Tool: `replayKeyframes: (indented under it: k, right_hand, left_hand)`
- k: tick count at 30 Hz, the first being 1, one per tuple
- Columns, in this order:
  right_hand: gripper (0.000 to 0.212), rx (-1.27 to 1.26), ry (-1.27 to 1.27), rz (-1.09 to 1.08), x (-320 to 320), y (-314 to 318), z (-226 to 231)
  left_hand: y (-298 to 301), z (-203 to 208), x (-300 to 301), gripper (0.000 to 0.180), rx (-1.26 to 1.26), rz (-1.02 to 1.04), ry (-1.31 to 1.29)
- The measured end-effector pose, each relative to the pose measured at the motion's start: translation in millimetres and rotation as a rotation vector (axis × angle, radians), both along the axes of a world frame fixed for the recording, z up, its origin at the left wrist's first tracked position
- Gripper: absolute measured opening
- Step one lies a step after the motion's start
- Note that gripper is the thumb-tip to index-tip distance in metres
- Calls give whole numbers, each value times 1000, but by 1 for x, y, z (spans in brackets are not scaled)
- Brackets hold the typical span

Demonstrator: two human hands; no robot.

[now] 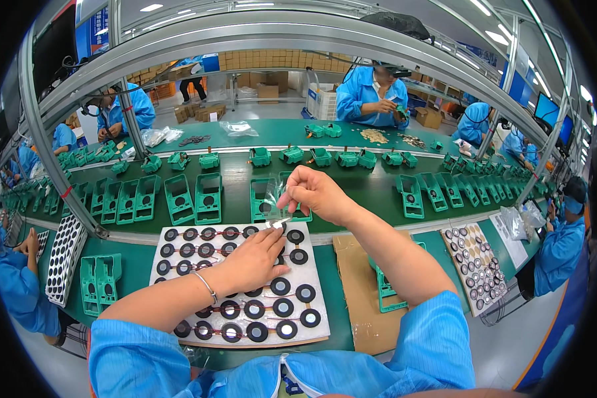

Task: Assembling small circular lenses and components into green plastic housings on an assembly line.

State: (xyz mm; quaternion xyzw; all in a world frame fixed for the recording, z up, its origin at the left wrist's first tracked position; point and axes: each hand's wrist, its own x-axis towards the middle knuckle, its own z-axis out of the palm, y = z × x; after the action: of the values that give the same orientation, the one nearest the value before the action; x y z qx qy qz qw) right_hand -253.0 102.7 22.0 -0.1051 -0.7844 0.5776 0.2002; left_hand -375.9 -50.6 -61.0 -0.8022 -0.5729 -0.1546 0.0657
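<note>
My right hand [317, 195] is raised over the near edge of the conveyor, thumb and fingers pinched on a small clear plastic bag [272, 193]. Flat and stretched out, my left hand [253, 257] rests over a white foam tray [319, 273] filled with round black speakers [280, 286] on red wires. Its fingertips reach the tray's far edge, below the bag, where something shiny shows; whether they press on it is hard to see. Just beyond both hands stand green plastic housings [207, 207], one of them partly hidden behind the bag.
A cardboard sheet [351, 292] lies right of the tray, a green housing on it under my right forearm. Further right is a board of round parts [474, 262]. Metal frame posts [60, 146] rise at the left. Co-workers [371, 96] sit across and beside the line.
</note>
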Motion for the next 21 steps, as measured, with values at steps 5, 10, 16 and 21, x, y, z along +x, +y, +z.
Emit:
replayKeyframes:
  k: [5,10,16,21]
  right_hand:
    - [5,60,103,-199,-11,16,8]
    - [7,116,125,-422,-31,54,10]
    - [10,90,-16,-462,-38,116,0]
    - [11,17,-1,-373,-44,126,-6]
  left_hand:
    - [1,-4,-1,59,-18,-6,0]
    - [-1,2,1,59,-38,10,41]
    - [12,41,-4,34,-171,2,-156]
    - [74,61,-46,28,-45,142,-424]
